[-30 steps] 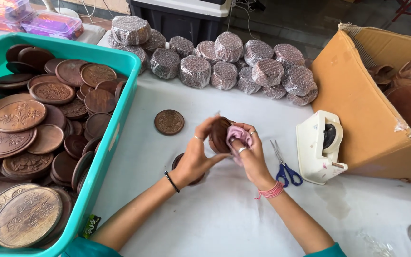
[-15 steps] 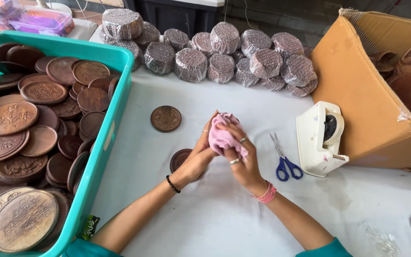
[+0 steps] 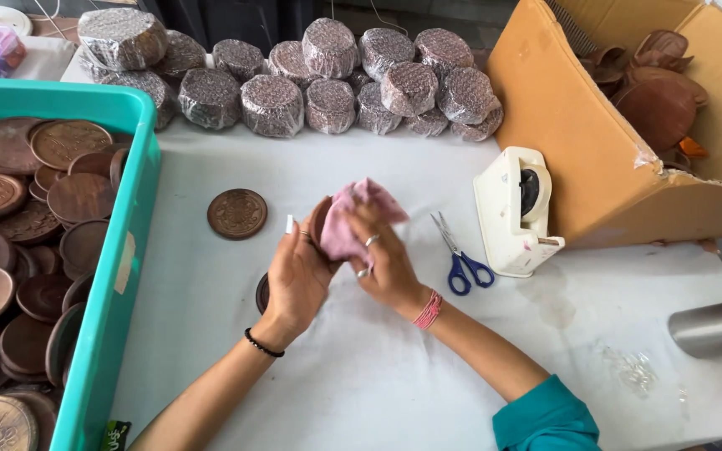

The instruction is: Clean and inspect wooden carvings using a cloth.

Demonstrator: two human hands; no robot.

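Shifted since earlier frame: pink cloth (image 3: 353, 224) now spread over brown carved disc (image 3: 319, 224), both held above table centre. Left hand (image 3: 294, 280) cupping disc edge, fingers curled; right hand (image 3: 388, 263) fingers pressing cloth. Wiping under way; loose disc (image 3: 236, 214) at 10 o'clock, crate (image 3: 119, 276) at 9 full, wrapped stacks (image 3: 327, 75) at 12 done.

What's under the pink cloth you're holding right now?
The pink cloth, pressed by the right hand, covers a round brown wooden disc held on edge in the left hand. Only the disc's left rim shows; its face is hidden.
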